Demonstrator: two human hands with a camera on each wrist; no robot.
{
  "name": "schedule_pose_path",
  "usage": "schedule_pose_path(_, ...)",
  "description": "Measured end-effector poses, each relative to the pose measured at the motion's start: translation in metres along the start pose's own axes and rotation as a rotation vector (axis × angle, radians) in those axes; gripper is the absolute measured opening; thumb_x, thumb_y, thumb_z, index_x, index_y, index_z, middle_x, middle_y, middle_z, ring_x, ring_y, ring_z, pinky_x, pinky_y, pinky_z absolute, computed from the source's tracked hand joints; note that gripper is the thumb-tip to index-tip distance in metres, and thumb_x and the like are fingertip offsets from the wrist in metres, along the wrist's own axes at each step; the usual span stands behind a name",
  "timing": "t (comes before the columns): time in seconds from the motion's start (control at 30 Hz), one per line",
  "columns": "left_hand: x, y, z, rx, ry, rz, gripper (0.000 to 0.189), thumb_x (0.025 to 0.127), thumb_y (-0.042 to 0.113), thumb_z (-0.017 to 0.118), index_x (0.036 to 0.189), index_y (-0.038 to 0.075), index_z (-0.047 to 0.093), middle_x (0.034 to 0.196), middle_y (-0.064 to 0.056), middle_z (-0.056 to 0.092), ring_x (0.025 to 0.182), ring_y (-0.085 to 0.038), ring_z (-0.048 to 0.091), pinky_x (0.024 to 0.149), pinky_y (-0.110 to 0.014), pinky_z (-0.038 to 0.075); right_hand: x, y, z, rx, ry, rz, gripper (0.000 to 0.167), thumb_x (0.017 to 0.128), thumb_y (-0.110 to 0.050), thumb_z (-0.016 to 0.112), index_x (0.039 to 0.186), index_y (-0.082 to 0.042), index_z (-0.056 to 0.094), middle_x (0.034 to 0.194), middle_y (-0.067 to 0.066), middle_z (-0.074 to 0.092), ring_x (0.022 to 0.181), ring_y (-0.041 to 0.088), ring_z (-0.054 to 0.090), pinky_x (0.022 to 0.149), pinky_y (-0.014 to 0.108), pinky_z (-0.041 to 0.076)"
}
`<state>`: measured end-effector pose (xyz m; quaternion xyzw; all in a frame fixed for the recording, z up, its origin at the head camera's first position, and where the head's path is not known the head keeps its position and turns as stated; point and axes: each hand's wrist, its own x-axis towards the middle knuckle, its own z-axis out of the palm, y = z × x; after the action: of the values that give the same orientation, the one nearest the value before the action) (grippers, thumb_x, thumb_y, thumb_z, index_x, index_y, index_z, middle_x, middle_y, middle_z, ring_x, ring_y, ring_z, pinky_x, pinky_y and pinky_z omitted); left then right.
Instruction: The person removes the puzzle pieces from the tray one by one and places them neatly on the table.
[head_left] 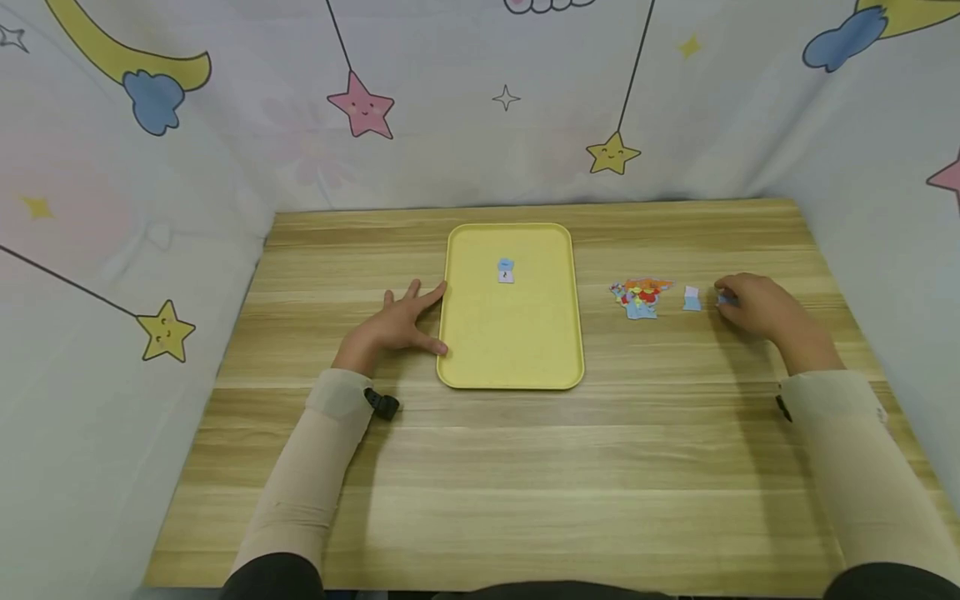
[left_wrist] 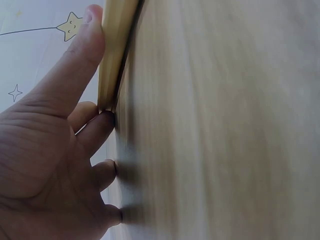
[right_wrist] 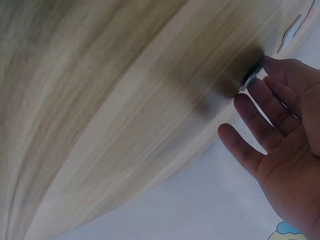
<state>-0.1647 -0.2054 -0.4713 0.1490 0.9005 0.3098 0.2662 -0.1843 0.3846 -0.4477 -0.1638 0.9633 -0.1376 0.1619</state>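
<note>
My left hand rests at the left edge of the yellow tray, its thumb and forefinger spread along the rim. In the left wrist view, the left thumb lies against the tray's side and the other fingertips touch the table. At the far right, my right hand pinches a small flat blue piece low at the tabletop; fingers cover most of it. The right wrist view shows that thin piece between thumb and fingertips. Inside the tray, toward its far end, lies a small blue-and-white piece.
Between tray and right hand lie a cluster of colourful flat cut-outs and a single white-and-blue piece. The wooden table meets a patterned cloth backdrop at the back and both sides.
</note>
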Motion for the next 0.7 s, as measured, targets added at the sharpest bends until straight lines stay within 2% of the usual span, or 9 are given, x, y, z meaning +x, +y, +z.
schedule_pose_path(0.17, 0.000, 0.000, 0.000, -0.004, -0.002, 0.010, 0.124, 0.079, 0.045, 0.092, 0.171, 0.025, 0.012, 0.175, -0.021, -0.004, 0.160, -0.034, -0.018, 0.121, -0.064, -0.021, 0.000, 0.002, 0.003, 0.012, 0.003, 0.004, 0.042, 0.102, 0.001, 0.061, 0.137, 0.022, 0.050, 0.133, 0.043, 0.056, 0.124, 0.059, 0.053, 0.106, 0.069, 0.042)
schedule_pose_path(0.37, 0.000, 0.001, -0.001, -0.013, -0.006, 0.001, 0.124, 0.079, 0.045, 0.093, 0.171, 0.024, 0.012, 0.174, -0.024, -0.008, 0.158, -0.040, -0.020, 0.119, -0.069, -0.020, 0.000, 0.003, 0.003, 0.021, 0.005, 0.002, 0.044, 0.100, 0.001, 0.062, 0.137, 0.022, 0.050, 0.133, 0.043, 0.056, 0.124, 0.059, 0.053, 0.106, 0.069, 0.042)
schedule_pose_path(0.47, 0.000, 0.001, -0.001, -0.009, -0.007, -0.002, 0.124, 0.079, 0.044, 0.093, 0.171, 0.025, 0.012, 0.174, -0.023, -0.007, 0.159, -0.039, -0.020, 0.120, -0.068, -0.020, 0.001, 0.003, 0.001, 0.026, 0.006, 0.002, 0.045, 0.100, 0.001, 0.063, 0.138, 0.022, 0.049, 0.132, 0.043, 0.056, 0.123, 0.060, 0.052, 0.106, 0.070, 0.042)
schedule_pose_path(0.6, 0.001, 0.000, -0.001, -0.004, -0.005, 0.000, 0.123, 0.080, 0.043, 0.092, 0.171, 0.024, 0.012, 0.174, -0.022, -0.005, 0.160, -0.035, -0.019, 0.120, -0.065, -0.021, 0.002, 0.002, -0.004, 0.041, 0.015, 0.010, 0.047, 0.101, -0.001, 0.059, 0.141, 0.020, 0.048, 0.134, 0.044, 0.054, 0.126, 0.061, 0.049, 0.106, 0.072, 0.040)
schedule_pose_path(0.7, 0.001, 0.000, -0.001, -0.007, -0.005, -0.006, 0.123, 0.080, 0.043, 0.092, 0.171, 0.024, 0.011, 0.174, -0.022, -0.007, 0.159, -0.037, -0.020, 0.120, -0.067, -0.021, 0.005, -0.002, -0.008, 0.053, 0.023, 0.010, 0.048, 0.102, -0.004, 0.054, 0.144, 0.018, 0.047, 0.139, 0.043, 0.051, 0.129, 0.061, 0.047, 0.107, 0.072, 0.039)
